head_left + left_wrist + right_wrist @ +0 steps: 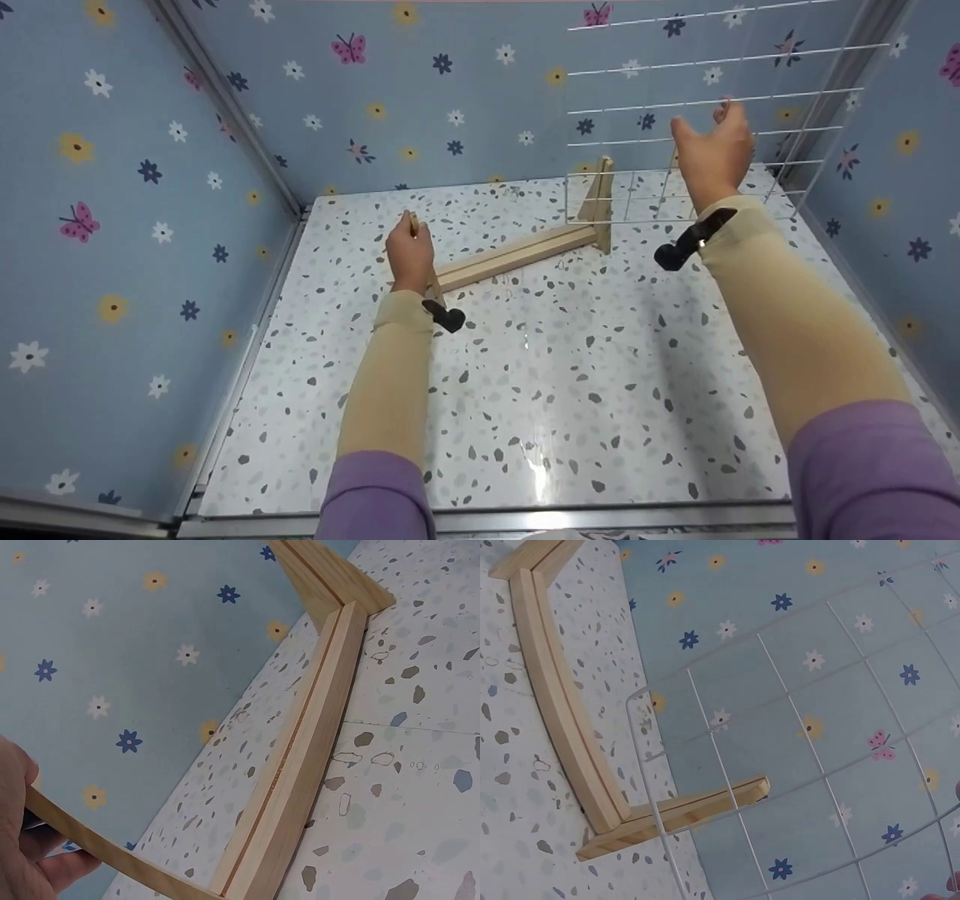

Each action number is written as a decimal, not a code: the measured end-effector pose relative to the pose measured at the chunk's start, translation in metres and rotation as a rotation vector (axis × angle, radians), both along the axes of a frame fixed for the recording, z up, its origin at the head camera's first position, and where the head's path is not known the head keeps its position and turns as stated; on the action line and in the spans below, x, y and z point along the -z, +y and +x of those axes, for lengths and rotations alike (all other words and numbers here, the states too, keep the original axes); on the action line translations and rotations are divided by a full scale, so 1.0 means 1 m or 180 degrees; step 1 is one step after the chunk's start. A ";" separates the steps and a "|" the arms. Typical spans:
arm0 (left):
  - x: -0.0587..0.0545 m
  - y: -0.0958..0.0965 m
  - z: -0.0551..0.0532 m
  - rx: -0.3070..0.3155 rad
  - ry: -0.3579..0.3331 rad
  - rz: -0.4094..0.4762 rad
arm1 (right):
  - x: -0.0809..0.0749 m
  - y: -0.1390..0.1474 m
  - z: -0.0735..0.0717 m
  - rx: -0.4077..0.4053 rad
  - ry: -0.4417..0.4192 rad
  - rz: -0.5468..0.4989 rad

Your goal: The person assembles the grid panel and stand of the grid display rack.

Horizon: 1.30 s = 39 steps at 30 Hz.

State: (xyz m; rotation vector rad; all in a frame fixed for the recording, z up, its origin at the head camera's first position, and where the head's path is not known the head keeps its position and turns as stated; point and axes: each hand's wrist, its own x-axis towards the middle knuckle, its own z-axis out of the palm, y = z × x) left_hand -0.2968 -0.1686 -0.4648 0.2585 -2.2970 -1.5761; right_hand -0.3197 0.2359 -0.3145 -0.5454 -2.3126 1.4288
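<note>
A pale wooden stand (517,256) rests on the speckled surface, with a grooved crossbar between two tapered end pieces. My left hand (410,255) pinches the top of the left end piece (112,853) between thumb and fingers. Up at the right, my right hand (716,157) grips a white wire grid panel (645,221), which is held upright. The grid's lower left corner overlaps the right end piece (604,191) in the head view; whether they touch I cannot tell. In the right wrist view the grid wires (739,810) pass before that end piece, and only fingertips (952,885) show.
Blue flowered panels (375,112) wall the speckled white surface (540,375) at the back and both sides. Metal rails (240,120) run along the corners, and another metal edge (555,519) borders the front. Black straps with camera mounts (679,247) sit on both wrists.
</note>
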 end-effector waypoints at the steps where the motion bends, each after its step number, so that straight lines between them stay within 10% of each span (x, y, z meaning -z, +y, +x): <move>1: 0.000 0.000 -0.001 0.0011 0.0001 -0.0009 | 0.000 0.001 0.000 0.0004 -0.0003 -0.0008; 39: -0.001 -0.006 -0.019 0.0138 -0.0201 -0.0038 | -0.041 0.008 0.002 -0.0022 0.0210 -0.0026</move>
